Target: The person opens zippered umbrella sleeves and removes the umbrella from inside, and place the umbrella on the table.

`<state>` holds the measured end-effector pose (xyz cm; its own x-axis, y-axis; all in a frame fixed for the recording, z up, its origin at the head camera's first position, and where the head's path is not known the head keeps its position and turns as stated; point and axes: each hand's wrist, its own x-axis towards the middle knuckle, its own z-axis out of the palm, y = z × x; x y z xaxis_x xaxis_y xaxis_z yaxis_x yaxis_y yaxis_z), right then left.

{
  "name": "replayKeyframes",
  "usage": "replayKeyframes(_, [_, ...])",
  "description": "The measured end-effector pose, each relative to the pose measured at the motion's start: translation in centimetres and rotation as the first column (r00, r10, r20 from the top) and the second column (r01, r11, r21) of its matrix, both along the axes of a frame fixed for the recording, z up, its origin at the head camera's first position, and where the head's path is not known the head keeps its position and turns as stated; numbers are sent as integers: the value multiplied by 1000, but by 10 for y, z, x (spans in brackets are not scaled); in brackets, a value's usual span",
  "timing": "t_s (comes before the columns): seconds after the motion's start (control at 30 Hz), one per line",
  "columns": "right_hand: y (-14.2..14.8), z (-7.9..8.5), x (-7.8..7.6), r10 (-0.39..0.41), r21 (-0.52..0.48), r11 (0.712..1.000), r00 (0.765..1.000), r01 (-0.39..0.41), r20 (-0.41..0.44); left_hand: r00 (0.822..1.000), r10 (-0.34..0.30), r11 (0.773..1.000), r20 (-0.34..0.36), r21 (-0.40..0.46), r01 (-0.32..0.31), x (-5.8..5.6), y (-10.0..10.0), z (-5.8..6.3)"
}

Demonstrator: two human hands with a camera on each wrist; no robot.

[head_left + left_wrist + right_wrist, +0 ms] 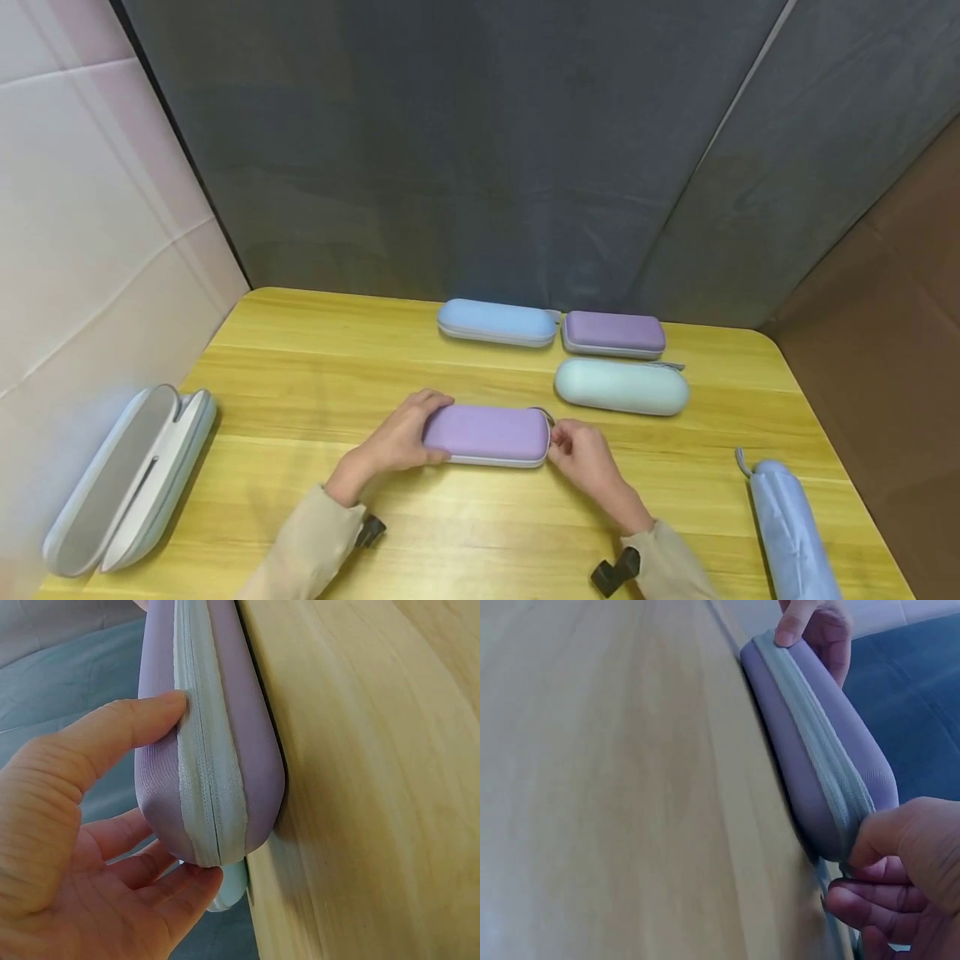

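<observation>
Purple zip case (487, 433) lay mid-table toward the near edge; my left hand (401, 437) curled around its end, my right hand (585, 458) pinched the zipper end. Seemed light, semi-stiff; best gripped at the ends.

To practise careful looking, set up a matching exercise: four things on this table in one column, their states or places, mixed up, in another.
1. near purple case
2. grey case
3. mint case
4. blue umbrella

a. lying open, far left
b. at the table's right edge
c. held at both ends by the hands
d. zipped shut, in front of the far purple case

Pairs: 1-c, 2-a, 3-d, 4-b
</observation>
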<state>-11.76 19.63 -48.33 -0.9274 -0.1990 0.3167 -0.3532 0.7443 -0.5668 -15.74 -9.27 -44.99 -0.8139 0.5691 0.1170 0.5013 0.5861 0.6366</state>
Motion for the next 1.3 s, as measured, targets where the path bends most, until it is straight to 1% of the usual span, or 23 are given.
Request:
replayKeyframes(0.17, [2,-3,2,-8,28,1000,1000,8,-9,1000,-2,1000,-6,5,2,0,0,-1])
replayKeyframes(0.3, [1,-1,7,-18,61,998,1000,19,-18,999,10,1000,-45,13,-9,0,0,-3])
replayKeyframes(0.4, [-2,2,10,-27,88,996,999,29,-27,996,40,999,-84,26,-38,2,-1,-4])
replayKeyframes(0.57, [-7,6,17,-49,97,994,999,49,-8,986,106,994,-132,23,-104,7,2,-8])
replayKeyframes(0.73, [-17,10,24,-40,81,996,999,41,-18,965,180,982,-193,-21,-187,19,6,-9])
replayKeyframes(0.87, [-27,12,26,-36,74,997,999,35,2,943,236,965,-236,-61,-257,31,13,-8])
replayKeyframes(0.97, [-35,10,27,-18,75,997,1000,19,-21,925,266,950,-270,-92,-300,39,18,-7])
replayKeyframes(1.1, [-47,8,29,31,79,997,997,-25,-75,906,282,930,-314,-140,-339,49,25,-6])
replayKeyframes(1.17, [-51,7,31,67,69,996,994,-61,-82,897,283,922,-340,-160,-351,54,29,-6])
replayKeyframes(1.23, [-55,7,31,88,56,995,994,-85,-66,883,281,913,-375,-179,-366,58,32,-6])
replayKeyframes(1.3, [-56,7,32,100,37,994,994,-99,-42,874,279,903,-397,-203,-380,62,35,-4])
